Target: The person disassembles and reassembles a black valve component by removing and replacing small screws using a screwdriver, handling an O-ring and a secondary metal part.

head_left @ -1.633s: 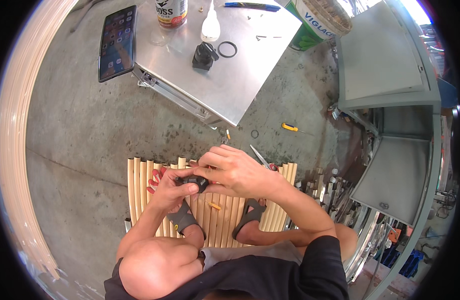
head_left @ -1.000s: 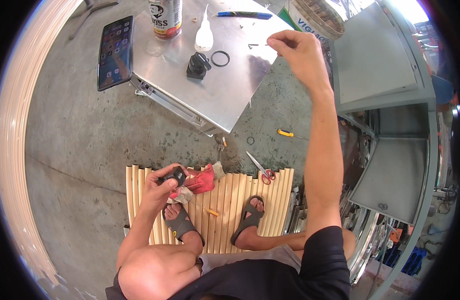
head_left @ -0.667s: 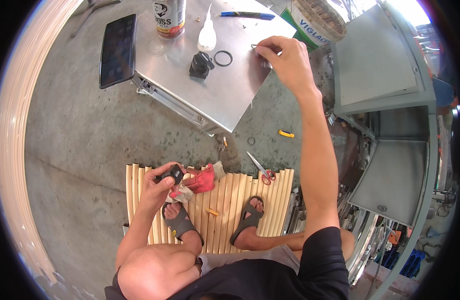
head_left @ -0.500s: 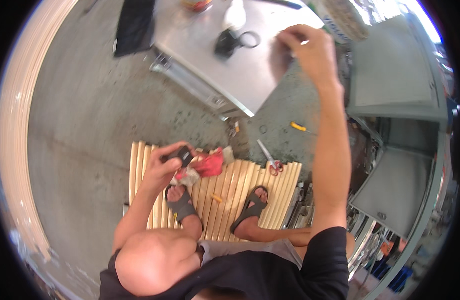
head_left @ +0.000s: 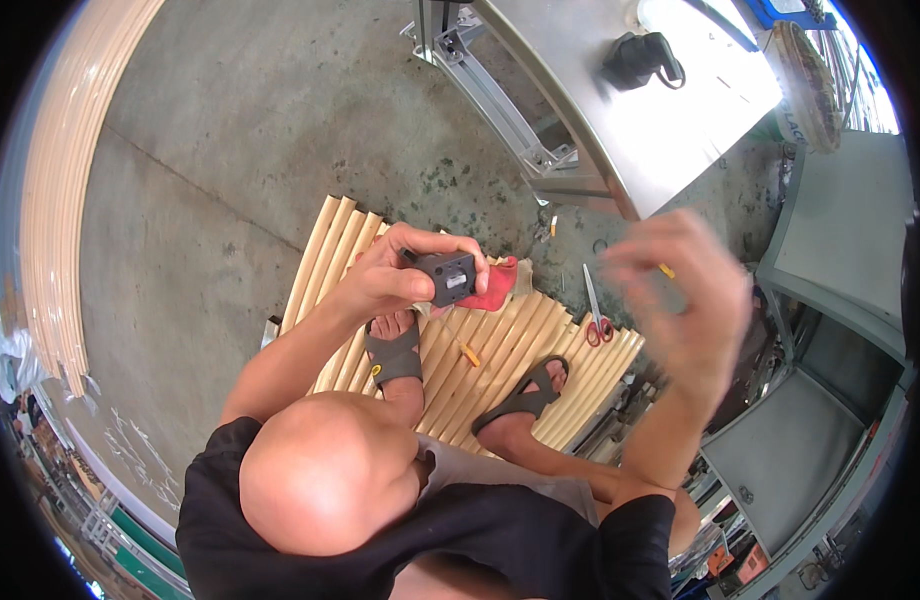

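Observation:
My left hand (head_left: 405, 268) is closed around a small black block-shaped part (head_left: 450, 279), with a pale rectangular recess in its face and small holes at its corners. Thumb and fingers grip it from opposite sides. My right hand (head_left: 685, 300) is raised to the right, apart from the block, and smeared by motion; whether it holds anything is not visible. A yellow item (head_left: 666, 271) shows partly behind its blurred fingers. Red-handled scissors (head_left: 599, 330) lie between the hands, on the slats' far edge. A red cloth (head_left: 497, 284) lies just beyond the block.
Pale slats (head_left: 450, 400) lie under my sandalled feet, with a small yellow-handled tool (head_left: 469, 355) on them. A metal table (head_left: 680, 130) at the far right carries a black ringed object (head_left: 638, 62). Grey cabinets (head_left: 830, 220) stand at the right, pale lengths (head_left: 55, 200) at the left.
My right hand has come back from over the table, nearer to me. My left hand has raised the black block and moved it rightward. The view has shifted, so the table sits further right.

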The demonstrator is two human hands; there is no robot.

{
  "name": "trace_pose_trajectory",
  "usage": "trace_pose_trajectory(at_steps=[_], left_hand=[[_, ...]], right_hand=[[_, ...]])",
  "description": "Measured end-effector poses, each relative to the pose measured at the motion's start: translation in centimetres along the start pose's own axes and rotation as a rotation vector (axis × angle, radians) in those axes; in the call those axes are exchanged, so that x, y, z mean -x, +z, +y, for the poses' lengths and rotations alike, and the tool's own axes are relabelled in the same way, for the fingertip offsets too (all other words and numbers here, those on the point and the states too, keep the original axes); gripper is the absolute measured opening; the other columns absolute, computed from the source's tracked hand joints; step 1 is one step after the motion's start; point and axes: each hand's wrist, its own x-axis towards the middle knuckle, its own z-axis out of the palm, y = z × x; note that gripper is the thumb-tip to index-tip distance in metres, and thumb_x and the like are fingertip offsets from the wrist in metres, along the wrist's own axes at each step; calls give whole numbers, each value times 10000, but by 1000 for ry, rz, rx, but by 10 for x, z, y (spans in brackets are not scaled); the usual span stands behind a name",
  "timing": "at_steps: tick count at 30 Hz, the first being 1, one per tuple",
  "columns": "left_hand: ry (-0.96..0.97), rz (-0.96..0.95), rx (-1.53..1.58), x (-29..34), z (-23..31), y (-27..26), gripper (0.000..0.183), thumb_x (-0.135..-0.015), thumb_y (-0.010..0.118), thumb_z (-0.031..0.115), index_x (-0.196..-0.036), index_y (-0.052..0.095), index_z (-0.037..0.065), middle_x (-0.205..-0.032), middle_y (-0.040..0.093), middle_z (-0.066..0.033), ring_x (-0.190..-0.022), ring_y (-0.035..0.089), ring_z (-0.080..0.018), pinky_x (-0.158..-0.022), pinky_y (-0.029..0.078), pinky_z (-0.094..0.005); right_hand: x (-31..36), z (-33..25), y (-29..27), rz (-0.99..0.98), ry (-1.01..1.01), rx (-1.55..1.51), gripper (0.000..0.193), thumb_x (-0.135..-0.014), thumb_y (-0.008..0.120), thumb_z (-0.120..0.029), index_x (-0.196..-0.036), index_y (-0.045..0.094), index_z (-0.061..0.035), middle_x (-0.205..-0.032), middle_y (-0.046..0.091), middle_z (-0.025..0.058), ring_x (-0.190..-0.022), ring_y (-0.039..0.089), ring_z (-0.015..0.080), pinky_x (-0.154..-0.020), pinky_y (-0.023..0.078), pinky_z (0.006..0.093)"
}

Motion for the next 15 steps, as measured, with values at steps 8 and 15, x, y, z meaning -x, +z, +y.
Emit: trace_pose_trajectory(at_steps=[8,15], left_hand=[[-117,-8,47,-2,3,2,667,-798,836,256,-1326,614,-85,-986,725,-106,-758,660,-115,-609,531,-260],[-173,51,-139,-1,1,-12,620,-803,832,163,-1333,617,-77,-986,731,-70,-830,668,-97,-730,551,-255]], right_hand=[[-16,8,64,-276,-311,-81,149,-793,734,-42,-914,647,-29,-896,629,91,-804,623,283,-725,503,379],[-22,14,69,-320,-415,-3,149,-747,652,-98,-857,568,-44,-849,554,81,-813,594,271,-723,473,375]])
